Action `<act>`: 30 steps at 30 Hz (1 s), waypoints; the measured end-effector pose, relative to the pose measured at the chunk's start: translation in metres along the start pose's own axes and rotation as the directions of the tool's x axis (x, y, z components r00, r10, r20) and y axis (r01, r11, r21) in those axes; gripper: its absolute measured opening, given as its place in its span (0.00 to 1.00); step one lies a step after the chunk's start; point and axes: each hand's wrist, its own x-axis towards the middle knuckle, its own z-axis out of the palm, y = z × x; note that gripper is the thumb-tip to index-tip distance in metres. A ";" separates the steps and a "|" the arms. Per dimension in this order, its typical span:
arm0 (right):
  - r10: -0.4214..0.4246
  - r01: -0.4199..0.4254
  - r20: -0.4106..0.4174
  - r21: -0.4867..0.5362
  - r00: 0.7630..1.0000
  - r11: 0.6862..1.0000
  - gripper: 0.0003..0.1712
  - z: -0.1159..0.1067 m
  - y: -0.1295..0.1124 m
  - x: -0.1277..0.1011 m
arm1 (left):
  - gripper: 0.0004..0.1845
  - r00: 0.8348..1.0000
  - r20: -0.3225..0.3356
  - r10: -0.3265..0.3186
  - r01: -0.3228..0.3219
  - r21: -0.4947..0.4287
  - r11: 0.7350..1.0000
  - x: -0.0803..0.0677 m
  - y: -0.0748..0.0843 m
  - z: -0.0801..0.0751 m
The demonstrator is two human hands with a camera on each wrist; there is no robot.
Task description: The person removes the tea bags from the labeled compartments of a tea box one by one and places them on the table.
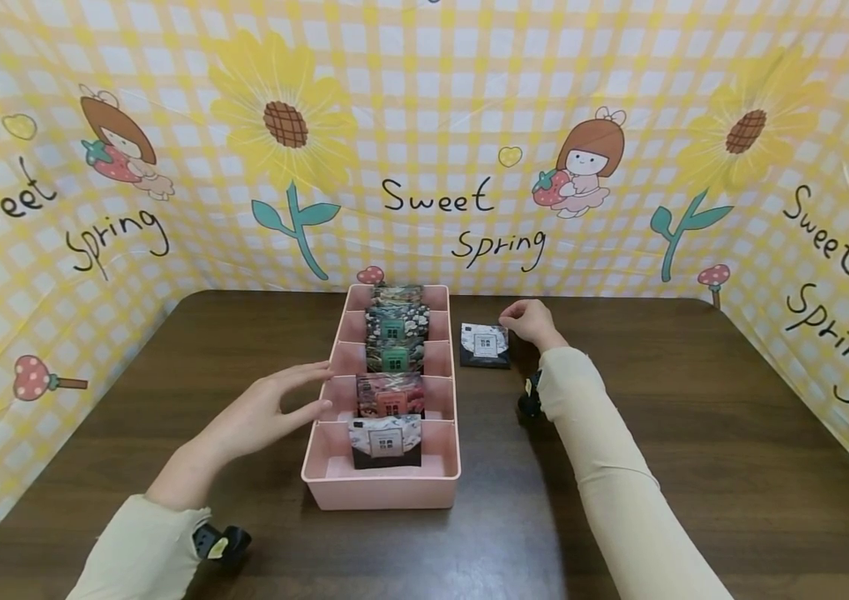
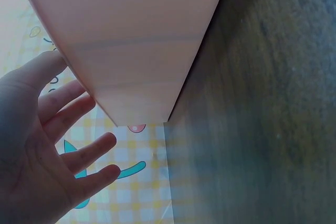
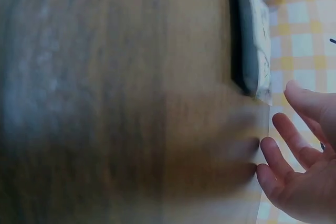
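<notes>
A long pink divided box [image 1: 387, 493] stands on the table with its short end toward me. My left hand [image 1: 255, 417] reaches its left side, and in the left wrist view the thumb and nearest fingertips [image 2: 86, 100] are at the rim. Right of the box, a white-and-black square sachet [image 1: 484, 343] lies flat on the table. My right hand [image 1: 532, 323] is at its upper right corner. The right wrist view shows thumb and loosely bent fingers [image 3: 270, 148] just beside the sachet's end, with nothing between them.
In the box's front compartment leans a matching white-and-black sachet [image 1: 385, 443]. Behind it are red sachets [image 1: 392, 400], green-labelled ones [image 1: 394, 358], dark floral ones [image 1: 394, 323] and more at the back [image 1: 397, 295]. A yellow checked cloth [image 1: 424, 108] hangs around the brown table [image 1: 694, 433].
</notes>
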 end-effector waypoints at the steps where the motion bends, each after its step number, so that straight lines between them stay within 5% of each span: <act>1: -0.001 0.001 0.001 0.001 1.000 1.000 0.14 0.000 0.000 0.000 | 0.27 1.000 -0.001 0.002 -0.002 0.001 1.000 0.000 0.000 0.000; 8: 0.003 -0.003 0.022 0.024 1.000 1.000 0.14 -0.005 0.000 0.000 | 0.27 1.000 -0.003 0.008 -0.008 -0.003 1.000 -0.001 0.001 0.000; 30: -0.270 0.255 0.065 0.175 0.961 0.951 0.14 -0.038 -0.051 -0.034 | 0.27 1.000 -0.004 0.003 -0.003 0.006 1.000 0.000 0.000 0.000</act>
